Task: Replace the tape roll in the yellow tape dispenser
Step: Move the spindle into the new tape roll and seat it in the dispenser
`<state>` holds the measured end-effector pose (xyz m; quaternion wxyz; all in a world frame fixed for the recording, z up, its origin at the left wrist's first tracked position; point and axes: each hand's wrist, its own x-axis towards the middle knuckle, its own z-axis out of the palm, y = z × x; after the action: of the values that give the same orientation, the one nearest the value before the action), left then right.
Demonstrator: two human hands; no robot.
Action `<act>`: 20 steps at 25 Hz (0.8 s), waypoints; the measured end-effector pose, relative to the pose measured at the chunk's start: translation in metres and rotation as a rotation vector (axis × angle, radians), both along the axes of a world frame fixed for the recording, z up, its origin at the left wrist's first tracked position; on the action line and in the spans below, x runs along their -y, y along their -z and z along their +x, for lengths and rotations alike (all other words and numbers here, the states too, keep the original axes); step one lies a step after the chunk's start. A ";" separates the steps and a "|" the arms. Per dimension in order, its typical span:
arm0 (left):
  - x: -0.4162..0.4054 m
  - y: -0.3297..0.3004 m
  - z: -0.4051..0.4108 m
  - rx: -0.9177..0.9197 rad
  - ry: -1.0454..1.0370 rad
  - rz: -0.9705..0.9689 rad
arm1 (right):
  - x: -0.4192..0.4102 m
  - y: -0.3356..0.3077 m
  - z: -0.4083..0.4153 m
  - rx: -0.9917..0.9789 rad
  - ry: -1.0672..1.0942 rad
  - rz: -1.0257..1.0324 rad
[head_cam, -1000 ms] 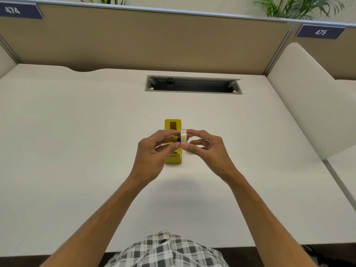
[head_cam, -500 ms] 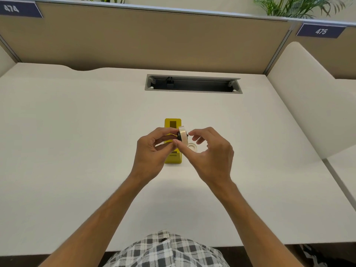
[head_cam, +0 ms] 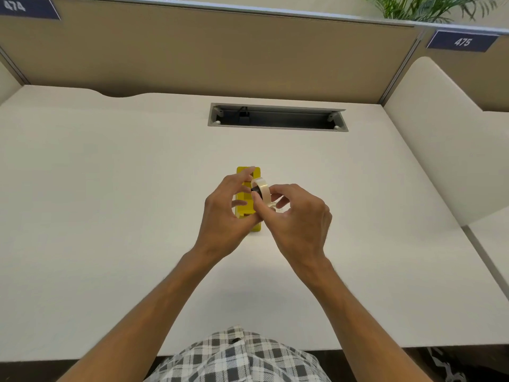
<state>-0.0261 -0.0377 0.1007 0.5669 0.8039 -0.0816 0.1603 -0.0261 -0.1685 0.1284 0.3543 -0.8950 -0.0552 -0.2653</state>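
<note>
Tape roll (head_cam: 262, 191), light and stiff, sits pinched in your right hand (head_cam: 298, 216) above the yellow dispenser (head_cam: 245, 205); your left hand (head_cam: 224, 213) hovers loose-fingered; grip its rim, not the sticky face

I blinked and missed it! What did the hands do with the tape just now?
The left hand let go of the tape roll; its fingers now spread loosely beside it. The right hand kept its pinch and tilted the roll, so the black hub shows. The yellow tape dispenser stayed put on the desk.
</note>
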 end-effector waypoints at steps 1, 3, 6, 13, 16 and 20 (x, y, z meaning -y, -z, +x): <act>0.001 0.001 0.000 -0.022 -0.003 -0.038 | -0.001 0.001 -0.001 -0.002 -0.007 0.001; 0.002 0.004 -0.002 -0.044 -0.017 -0.075 | -0.001 0.004 -0.001 -0.010 -0.001 0.011; 0.002 0.008 -0.002 -0.045 -0.012 -0.084 | 0.000 0.006 0.000 -0.028 0.030 0.029; 0.002 0.016 0.003 -0.045 -0.011 -0.068 | -0.001 0.014 0.000 -0.069 -0.033 0.070; 0.000 0.024 0.006 -0.050 -0.006 -0.051 | -0.002 0.022 0.008 -0.135 -0.071 0.159; -0.007 0.042 0.012 -0.088 -0.037 0.117 | -0.005 0.037 0.021 -0.254 -0.059 0.233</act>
<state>-0.0140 -0.0306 0.0583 0.5189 0.8433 -0.0509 0.1302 -0.0053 -0.1631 0.0917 0.4673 -0.8723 -0.0051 -0.1440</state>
